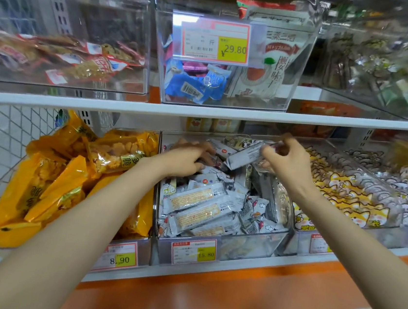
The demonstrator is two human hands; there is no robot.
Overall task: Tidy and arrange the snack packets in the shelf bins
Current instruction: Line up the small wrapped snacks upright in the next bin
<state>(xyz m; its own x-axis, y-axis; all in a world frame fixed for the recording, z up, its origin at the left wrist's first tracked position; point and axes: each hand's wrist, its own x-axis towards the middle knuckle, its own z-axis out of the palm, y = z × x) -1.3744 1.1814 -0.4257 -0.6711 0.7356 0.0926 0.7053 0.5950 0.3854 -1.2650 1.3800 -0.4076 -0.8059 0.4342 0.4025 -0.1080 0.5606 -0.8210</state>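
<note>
While the yellow packets [54,183] are left heaped at left, the left hand [189,161] is curled down into the loose pile [204,205] of the middle bin [251,245], seemingly to gather it; whether anything is gripped cannot be told. A grey-white packet [244,156] is pinched by its right end in the right hand [286,158], raised above the pile.

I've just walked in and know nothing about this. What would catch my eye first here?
Two bare arms reach into the middle clear bin on the lower shelf: the right hand pinches a grey-white packet above the pile, while the left hand digs among the packets. Bright orange packets fill the bin to the left, and a yellow 29.80 price tag stands out above.
</note>
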